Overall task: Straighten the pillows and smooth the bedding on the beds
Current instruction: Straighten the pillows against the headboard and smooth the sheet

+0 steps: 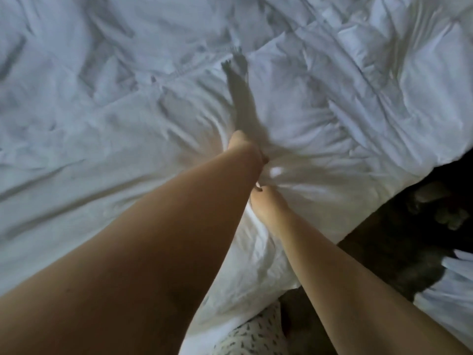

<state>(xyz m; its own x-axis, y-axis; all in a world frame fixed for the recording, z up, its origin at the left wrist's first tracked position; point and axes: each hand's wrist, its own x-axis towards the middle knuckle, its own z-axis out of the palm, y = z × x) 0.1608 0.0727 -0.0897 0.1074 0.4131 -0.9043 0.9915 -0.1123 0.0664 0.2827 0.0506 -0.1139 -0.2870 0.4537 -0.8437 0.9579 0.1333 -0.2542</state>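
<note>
A white duvet lies rumpled, filling the scene from near left to far right. At centre the left hand and, just nearer, the right hand each clutch a fistful of the soft, thin cloth. Sharp creases fan outward from their grip. Dark floor shows at near right.

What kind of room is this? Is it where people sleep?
Probably a bedroom. A rumpled white duvet fills the view. The left hand and right hand grip a bunch of it. More white bedding shows across the dark floor, maybe a second bed.
</note>
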